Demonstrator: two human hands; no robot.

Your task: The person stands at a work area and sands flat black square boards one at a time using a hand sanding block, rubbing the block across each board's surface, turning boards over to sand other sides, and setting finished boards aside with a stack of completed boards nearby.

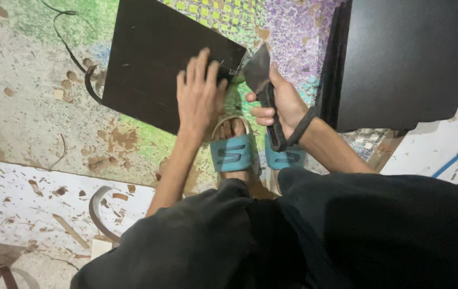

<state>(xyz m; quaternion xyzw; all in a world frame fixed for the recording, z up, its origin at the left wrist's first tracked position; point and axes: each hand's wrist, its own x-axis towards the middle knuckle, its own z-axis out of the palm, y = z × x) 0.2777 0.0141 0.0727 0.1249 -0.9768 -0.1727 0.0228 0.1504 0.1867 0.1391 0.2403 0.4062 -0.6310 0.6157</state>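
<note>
Left hand (199,91) covering dark board (159,59) edge, right hand (282,104) gripping scraper (261,80)

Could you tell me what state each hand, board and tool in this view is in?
Left hand: flat, pressing on the dark board's corner.
Right hand: closed around the scraper's handle.
Scraper: held, blade at the board's corner.
Dark board: lying flat on the floor.
Second dark board: lying flat, untouched.
Blue sandals: worn on both feet.
Edge-band strip: loose, curled on the floor.

Black trousers (314,235), teal slide sandals (233,152), bare forearms
</note>
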